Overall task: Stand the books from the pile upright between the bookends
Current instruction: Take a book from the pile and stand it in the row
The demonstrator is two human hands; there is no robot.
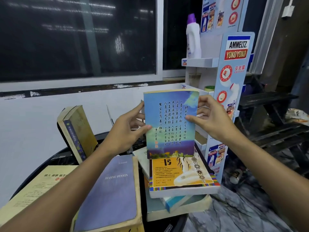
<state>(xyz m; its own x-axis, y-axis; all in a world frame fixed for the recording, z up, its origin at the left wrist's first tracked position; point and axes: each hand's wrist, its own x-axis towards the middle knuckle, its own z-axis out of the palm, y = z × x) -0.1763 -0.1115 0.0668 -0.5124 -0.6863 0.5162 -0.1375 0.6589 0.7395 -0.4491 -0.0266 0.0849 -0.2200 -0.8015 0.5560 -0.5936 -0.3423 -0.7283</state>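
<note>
I've got both hands on the blue book [170, 124]. It's upright in the air, cover with the columns of writing facing me. My left hand [127, 131] pinches its left edge, thumb on the cover and fingers behind. My right hand [210, 118] pinches the right edge the same way, thumb pressed on the front.

Straight below the hands is the pile, with the orange book [180, 173] lying flat on top and the blue book's bottom edge just above it. Under my left wrist lies a purple book [113, 190], flat on the dark round bench [55, 156]. Left of that hand a yellowed book [76, 131] stands tilted, leaning away to the left. Down by my left forearm lies a pale yellow booklet [33, 186].

Beyond the right hand there's a display stand [234, 81], with a white bottle [194, 39] on its upper shelf.
</note>
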